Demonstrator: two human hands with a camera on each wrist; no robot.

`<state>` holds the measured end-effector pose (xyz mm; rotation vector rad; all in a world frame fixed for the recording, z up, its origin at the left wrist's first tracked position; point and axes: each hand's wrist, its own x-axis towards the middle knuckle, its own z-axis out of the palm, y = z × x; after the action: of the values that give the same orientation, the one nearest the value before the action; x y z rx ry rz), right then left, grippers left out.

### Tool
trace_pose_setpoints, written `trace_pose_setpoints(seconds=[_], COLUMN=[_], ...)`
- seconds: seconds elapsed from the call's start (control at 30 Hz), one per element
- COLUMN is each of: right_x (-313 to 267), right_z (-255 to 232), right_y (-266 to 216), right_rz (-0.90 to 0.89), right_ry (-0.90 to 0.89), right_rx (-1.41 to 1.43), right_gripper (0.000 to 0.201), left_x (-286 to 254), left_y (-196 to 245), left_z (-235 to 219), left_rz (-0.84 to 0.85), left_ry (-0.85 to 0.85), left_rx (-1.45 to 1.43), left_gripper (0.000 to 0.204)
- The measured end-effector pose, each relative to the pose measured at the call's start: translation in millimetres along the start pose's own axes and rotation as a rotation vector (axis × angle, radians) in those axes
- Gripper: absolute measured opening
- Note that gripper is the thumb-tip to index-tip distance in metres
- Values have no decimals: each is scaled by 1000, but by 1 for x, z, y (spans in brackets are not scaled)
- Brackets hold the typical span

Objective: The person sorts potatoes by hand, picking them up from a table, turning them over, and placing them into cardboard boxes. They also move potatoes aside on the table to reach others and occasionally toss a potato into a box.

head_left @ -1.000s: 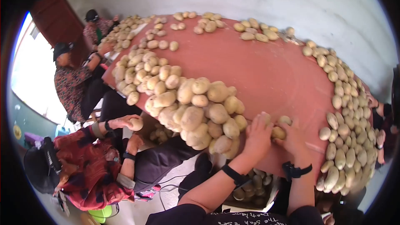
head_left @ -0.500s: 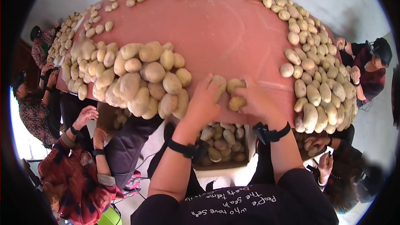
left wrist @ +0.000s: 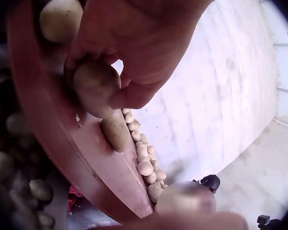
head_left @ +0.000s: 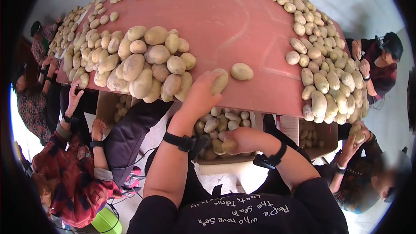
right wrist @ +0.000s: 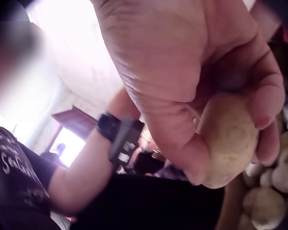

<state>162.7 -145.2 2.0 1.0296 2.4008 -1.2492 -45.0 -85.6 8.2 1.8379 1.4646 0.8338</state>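
At the near edge of the red table [head_left: 225, 26], my left hand [head_left: 201, 97] grips a potato [left wrist: 97, 88] between thumb and fingers. Just right of it, a single loose potato [head_left: 242, 71] lies on the tabletop. Below the edge, my right hand [head_left: 250, 140] is over a box [head_left: 225, 160] of potatoes. It pinches a smooth yellowish potato [right wrist: 229, 139], thumb on one side and fingertips on the other. More potatoes [right wrist: 266, 208] show in the box beside that hand.
A large potato heap [head_left: 143, 65] borders my left hand. Another long heap [head_left: 331, 82] covers the table's right side. People sit on both sides, one in a red patterned shirt [head_left: 73, 182] at left. Cables [head_left: 130, 169] trail on the floor at left.
The head view has swung rightward. My right hand has left the tabletop with one of two potatoes there and dropped to the box. My left hand stays near the edge with its potato.
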Motion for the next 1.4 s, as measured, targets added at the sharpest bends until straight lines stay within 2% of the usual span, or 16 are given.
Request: trace_pose_setpoints(seconds=[0.03, 0.13, 0.27, 0.33, 0.47, 0.63, 0.73, 0.77, 0.83, 0.9, 0.93, 1.03, 1.07, 1.17, 1.3, 1.4], right_x=[4, 22, 2, 2, 21, 17, 34, 36, 40, 58, 71, 62, 57, 34, 35, 52], right_z=[11, 29, 10, -6, 4, -2, 13, 19, 36, 86, 105, 111, 106, 9, -50, -84], right_y=[8, 31, 16, 2, 14, 0, 19, 21, 17, 29, 41, 18, 13, -36, -9, 25], right_rz=[42, 384, 323, 305, 27, -49, -188, -122, 7, 190, 152, 48, -53, 138, -51, -126], right_ry=[-22, 268, 248, 165, 491, 322, 347, 278, 146, 73, -13, 243, 341, 107, 1052, 1104], right_rx=[-25, -173, -204, -108, 568, 852, 757, 753, 741, 1020, 767, 120, -29, 14, -126, -433], right_gripper=[36, 39, 48, 53, 58, 67, 67, 61, 50, 37, 38, 43, 31, 26, 22, 31], left_x=[-2, -5, -8, -11, -14, -19, -20, -21, -24, -26, -27, -24, -25, -28, -33, -35], left_y=[1, 2, -5, 5, 1, 5, 2, -1, -18, -25, -24, -18, -17, -18, -18, -34], left_z=[-2, -5, -13, -30, -46, -51, -43, -39, -28, -23, -23, -27, -29, -31, -38, -31], left_rz=[-6, 8, -60, -146, -284, -363, -448, -469, -258, -160, -166, -202, -224, -213, -202, -214], left_ry=[-4, 11, -27, -172, -535, -692, -754, -775, -671, -606, -594, -644, -674, -638, -592, -617], left_rx=[-17, -99, -170, -267, -545, -450, -283, -224, 26, 148, 146, 163, 173, 172, 147, 209], left_gripper=[62, 57, 48, 41, 28, 27, 28, 29, 30, 32, 33, 36, 37, 42, 45, 47])
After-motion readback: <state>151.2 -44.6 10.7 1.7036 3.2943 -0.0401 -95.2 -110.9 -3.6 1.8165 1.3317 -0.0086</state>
